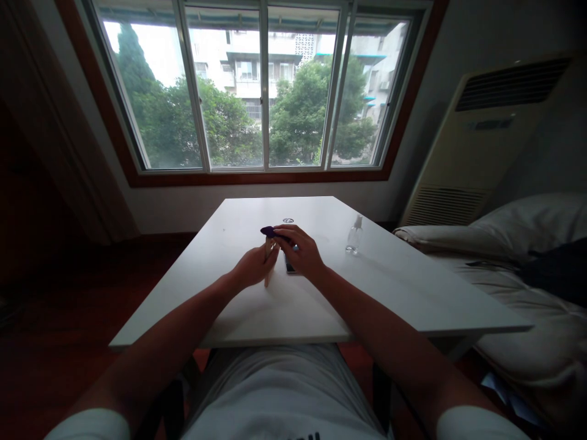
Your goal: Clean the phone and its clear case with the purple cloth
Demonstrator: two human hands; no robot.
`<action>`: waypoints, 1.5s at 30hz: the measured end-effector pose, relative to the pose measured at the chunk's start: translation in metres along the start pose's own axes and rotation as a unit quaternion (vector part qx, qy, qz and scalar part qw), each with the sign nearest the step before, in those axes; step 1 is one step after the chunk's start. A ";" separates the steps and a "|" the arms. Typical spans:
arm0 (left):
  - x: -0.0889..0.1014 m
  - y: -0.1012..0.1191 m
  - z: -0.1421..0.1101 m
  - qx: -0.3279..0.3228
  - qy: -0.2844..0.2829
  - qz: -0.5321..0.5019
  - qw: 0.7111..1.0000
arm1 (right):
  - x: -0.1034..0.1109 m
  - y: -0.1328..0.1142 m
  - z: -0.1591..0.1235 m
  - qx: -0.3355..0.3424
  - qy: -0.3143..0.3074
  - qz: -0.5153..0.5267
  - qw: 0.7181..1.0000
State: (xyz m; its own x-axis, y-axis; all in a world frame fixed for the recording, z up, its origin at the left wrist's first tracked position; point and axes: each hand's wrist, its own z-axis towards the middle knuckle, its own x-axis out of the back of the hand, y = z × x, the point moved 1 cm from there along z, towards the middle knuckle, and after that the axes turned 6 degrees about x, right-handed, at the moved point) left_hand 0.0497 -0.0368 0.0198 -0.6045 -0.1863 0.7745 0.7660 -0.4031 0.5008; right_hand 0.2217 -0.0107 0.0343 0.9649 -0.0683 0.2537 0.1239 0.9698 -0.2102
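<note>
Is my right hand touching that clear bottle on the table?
Apart: the head view shows white tabletop between the right hand and the clear bottle.

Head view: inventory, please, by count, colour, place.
Table: one, white, centre
Bottle: one, clear, table's right
Oval item: one, dark, table's far side
Flat item: one, dark, table middle
Strip: one, tan, in left hand
Pointed item: one, purple, in right hand
Window: one, white-framed, ahead
Trees: several, green, outside
Buildings: uncounted, pale, outside
Air conditioner: one, cream, right
Sofa: one, pale, right
Curtain: one, brownish, left
Hands: two, bare, above table
Arms: two, white-sleeved, below
</note>
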 end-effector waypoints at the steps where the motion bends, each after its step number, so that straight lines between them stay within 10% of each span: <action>1: 0.000 0.000 0.000 0.002 0.002 0.000 1.000 | 0.001 0.003 0.000 -0.014 0.005 -0.003 1.000; 45: 0.009 0.002 -0.003 -0.011 0.005 0.000 1.000 | -0.005 -0.007 0.002 0.027 -0.011 -0.038 0.999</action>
State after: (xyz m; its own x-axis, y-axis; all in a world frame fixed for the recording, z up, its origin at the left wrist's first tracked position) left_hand 0.0458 -0.0417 0.0266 -0.6060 -0.1948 0.7712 0.7615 -0.4221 0.4918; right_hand 0.2153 -0.0166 0.0363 0.9476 -0.1377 0.2882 0.1837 0.9731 -0.1390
